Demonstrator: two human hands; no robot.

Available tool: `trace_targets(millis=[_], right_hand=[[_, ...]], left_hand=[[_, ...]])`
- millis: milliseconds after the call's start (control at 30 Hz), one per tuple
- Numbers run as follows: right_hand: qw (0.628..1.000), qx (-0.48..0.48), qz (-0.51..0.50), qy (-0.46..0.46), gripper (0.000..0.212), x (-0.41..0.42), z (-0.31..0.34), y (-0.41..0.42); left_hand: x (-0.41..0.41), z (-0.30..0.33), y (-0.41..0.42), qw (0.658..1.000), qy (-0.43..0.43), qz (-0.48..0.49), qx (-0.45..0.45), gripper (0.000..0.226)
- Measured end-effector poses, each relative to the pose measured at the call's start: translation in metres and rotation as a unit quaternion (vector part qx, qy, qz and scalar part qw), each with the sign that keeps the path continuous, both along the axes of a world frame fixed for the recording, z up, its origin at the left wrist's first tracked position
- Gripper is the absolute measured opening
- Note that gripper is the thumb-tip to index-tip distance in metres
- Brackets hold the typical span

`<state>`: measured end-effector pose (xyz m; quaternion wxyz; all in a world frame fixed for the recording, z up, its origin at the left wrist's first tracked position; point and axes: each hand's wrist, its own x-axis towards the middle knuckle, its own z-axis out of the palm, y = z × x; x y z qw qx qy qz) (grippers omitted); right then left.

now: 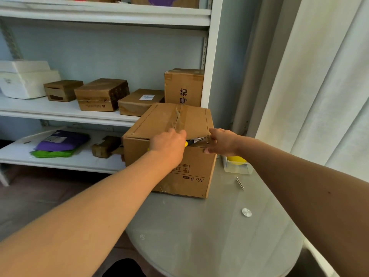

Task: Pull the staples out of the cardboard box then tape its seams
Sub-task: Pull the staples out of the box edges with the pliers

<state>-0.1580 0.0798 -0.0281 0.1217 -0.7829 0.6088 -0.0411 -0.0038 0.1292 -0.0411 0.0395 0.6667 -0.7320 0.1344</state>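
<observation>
The cardboard box (pixel 169 148) sits on the round glass table (pixel 215 232), at its far edge. Both arms are extended to the box's near top edge. The left hand (pixel 169 145) curls around a yellow-handled tool (pixel 186 144), largely hidden beneath it. The right hand (pixel 222 142) rests at the edge, fingers bent; whether they pinch the tool's metal tip cannot be determined. A loose nail (pixel 240 183) lies right of the box.

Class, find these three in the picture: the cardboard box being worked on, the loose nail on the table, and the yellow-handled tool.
cardboard box (pixel 196 172): head view, front face near its print.
nail (pixel 240 183): head view, mid-shaft.
yellow-handled tool (pixel 186 144): head view, yellow handle end beside the left hand.
</observation>
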Motion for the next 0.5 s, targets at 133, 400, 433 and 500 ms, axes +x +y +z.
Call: trace_targets(millis=[133,400,433,500], right_hand=[[1.0,-0.003,0.006,-0.001,0.051,0.0,0.002,0.0],[1.0,-0.001,0.01,-0.002,0.054,-0.003,0.002,-0.001],[1.0,-0.003,0.012,-0.003,0.053,-0.004,0.003,-0.002],[1.0,-0.001,0.011,-0.003,0.052,-0.004,0.004,-0.002]], left_hand=[[0.006,0.001,0.006,0.999,0.009,-0.007,-0.04,0.04],[0.014,0.022,-0.01,0.99,-0.112,-0.077,-0.044,0.047],[0.014,0.023,-0.012,0.989,-0.118,-0.079,-0.042,0.047],[0.013,0.026,-0.015,0.989,-0.121,-0.081,-0.029,0.048]])
